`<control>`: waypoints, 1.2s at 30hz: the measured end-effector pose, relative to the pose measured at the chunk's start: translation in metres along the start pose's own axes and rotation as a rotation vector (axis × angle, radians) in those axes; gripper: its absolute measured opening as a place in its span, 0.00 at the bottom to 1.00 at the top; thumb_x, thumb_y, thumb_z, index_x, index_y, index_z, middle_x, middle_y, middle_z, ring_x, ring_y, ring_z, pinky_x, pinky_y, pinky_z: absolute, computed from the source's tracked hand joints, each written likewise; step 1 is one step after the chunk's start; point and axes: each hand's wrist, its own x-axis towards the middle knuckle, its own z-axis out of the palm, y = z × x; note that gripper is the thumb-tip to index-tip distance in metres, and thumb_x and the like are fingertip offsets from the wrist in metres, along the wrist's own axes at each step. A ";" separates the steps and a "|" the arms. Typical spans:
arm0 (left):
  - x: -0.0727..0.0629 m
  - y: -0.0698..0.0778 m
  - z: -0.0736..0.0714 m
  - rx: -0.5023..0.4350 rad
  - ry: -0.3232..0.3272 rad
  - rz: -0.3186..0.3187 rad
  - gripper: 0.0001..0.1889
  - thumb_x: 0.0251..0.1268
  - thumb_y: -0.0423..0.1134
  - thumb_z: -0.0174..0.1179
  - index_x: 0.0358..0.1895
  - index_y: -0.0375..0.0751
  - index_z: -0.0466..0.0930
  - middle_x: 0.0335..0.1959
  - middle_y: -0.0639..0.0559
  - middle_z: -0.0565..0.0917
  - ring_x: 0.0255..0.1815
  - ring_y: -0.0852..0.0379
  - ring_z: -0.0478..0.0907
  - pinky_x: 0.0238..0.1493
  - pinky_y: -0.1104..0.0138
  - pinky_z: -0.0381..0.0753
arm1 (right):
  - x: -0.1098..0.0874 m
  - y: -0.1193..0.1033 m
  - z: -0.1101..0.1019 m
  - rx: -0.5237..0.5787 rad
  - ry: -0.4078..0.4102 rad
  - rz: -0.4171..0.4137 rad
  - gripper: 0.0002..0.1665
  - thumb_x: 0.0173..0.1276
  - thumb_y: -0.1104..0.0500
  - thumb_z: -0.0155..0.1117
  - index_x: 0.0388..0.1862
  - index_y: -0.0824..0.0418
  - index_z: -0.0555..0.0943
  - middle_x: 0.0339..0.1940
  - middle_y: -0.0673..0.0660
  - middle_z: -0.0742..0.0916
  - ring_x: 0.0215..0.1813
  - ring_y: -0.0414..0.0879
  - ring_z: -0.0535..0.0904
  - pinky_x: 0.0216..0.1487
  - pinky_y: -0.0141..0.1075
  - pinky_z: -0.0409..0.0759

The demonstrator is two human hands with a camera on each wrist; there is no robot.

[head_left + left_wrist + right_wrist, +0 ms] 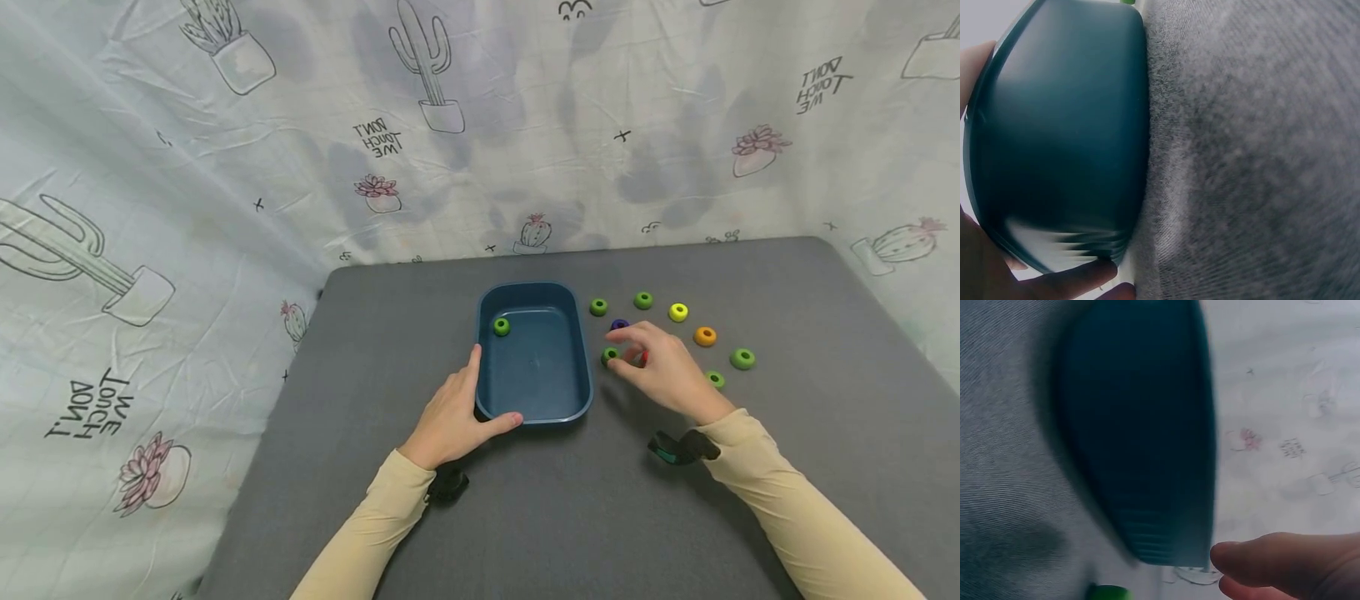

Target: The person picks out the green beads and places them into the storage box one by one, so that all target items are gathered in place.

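A: what's the left hand (453,412) up to?

B: holding the blue tray (536,371) by its near-left corner, fingers along the left wall, thumb on the near rim. Tray's sitting toward the far edge of the grey table (397,333), with one green ring (501,327) inside, by the left wall near the far-left corner.

A: and the right hand (663,371)?

B: just off the tray's right edge, thumb and forefinger parted. Thumb tip overlaps another green ring (608,355), can't tell if they touch. There's a red ring (644,357) mostly behind the fingers, can't tell if it's being touched either.

A: other rings?

B: a purple ring (619,324) partly covered by the hand, two greens toward the table's far edge, then a yellow ring (678,312), an orange ring (705,336) and two more greens toward the right edge.
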 end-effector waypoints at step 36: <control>0.001 -0.001 0.003 -0.002 0.007 -0.003 0.65 0.59 0.78 0.61 0.87 0.51 0.31 0.82 0.42 0.64 0.75 0.42 0.70 0.72 0.45 0.70 | 0.003 0.016 0.031 -0.150 -0.085 -0.016 0.20 0.65 0.70 0.69 0.57 0.66 0.85 0.51 0.63 0.83 0.35 0.45 0.80 0.36 0.40 0.78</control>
